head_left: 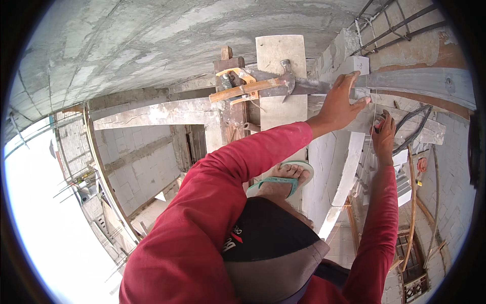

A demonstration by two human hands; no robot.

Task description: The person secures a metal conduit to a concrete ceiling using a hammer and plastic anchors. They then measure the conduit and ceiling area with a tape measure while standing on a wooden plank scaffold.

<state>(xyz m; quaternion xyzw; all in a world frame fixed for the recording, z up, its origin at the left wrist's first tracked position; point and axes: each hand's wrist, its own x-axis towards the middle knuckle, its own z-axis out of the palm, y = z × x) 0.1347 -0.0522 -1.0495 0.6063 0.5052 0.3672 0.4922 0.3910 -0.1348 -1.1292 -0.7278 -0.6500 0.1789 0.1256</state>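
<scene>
1. Red sleeves fill the bottom of the frame, with a dark knee in black and grey shorts (273,248) between them.
2. Just above the knee, a foot in a green flip-flop (283,180) stands on a plank.
3. Up on the right, the left hand (340,104) grips a small grey block (357,68) at the top of the wall, fingers wrapped around it.
4. Further right, the right hand (385,134) is closed on a small red and dark thing; what it is cannot be made out.
5. At top middle, a hammer (253,87) with a wooden handle lies across a board, left of the block.
</scene>
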